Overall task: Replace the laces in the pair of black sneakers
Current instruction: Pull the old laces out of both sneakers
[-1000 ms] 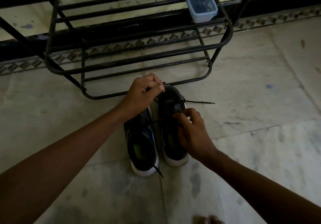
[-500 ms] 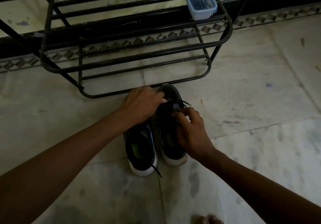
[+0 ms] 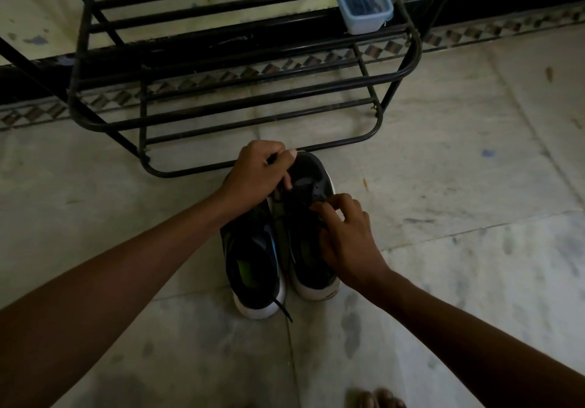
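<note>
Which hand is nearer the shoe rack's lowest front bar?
Left. The left hand pinches a lace just in front of the bar; the right hand sits farther back, over the right-side sneaker.

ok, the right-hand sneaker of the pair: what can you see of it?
The black sneaker with a white sole stands upright on the pale stone floor, toe toward the black metal rack, close beside its twin. The upper looks like dark fabric; dim light hides detail. A black lace lies loose over its front eyelets. The left hand grips lace near the toe; the right hand's fingers pinch it at the eyelets, covering part of its side.
</note>
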